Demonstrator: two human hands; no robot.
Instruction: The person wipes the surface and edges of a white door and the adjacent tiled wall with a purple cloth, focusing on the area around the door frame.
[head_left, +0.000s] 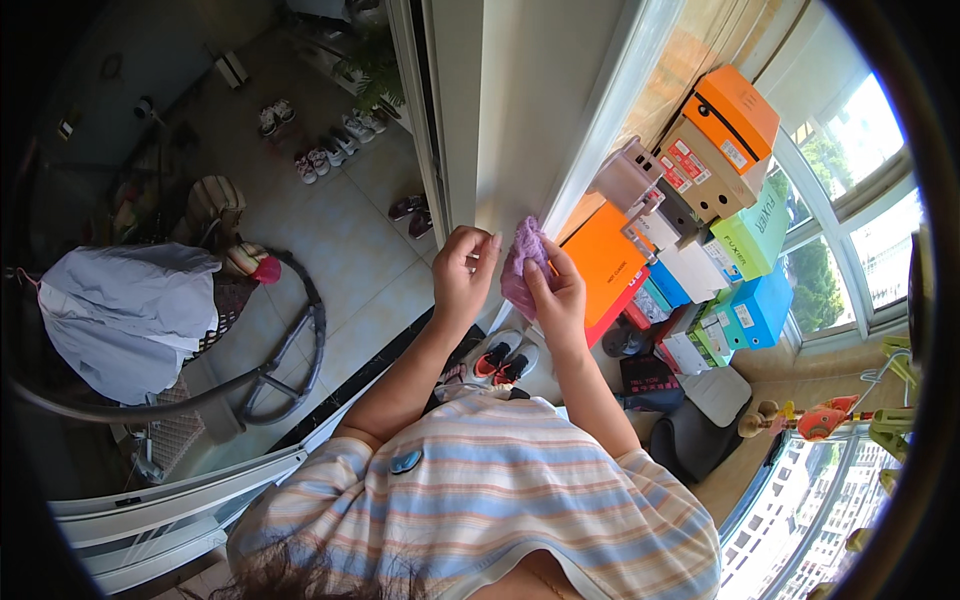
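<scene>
A crumpled purple cloth (525, 259) with a fluffy, textured surface is pinched between the thumb and fingers of my right hand (561, 289). Just left of it, my left hand (465, 270) is raised with its fingers curled in against the thumb. I see nothing in that hand, and a small gap separates it from the cloth. Both hands are held in front of a white door frame (525, 97). Below them, a pair of sneakers (506, 356) with orange and black parts sits on the floor.
Stacked shoe boxes, including an orange box (604, 251) and a blue box (757, 307), stand at the right by the windows (821, 277). A grey office chair (701, 435) is below them. Leftward, a grey cloth (131, 319) drapes over a hanging chair (319, 337). Several shoes (330, 150) line the tiled floor.
</scene>
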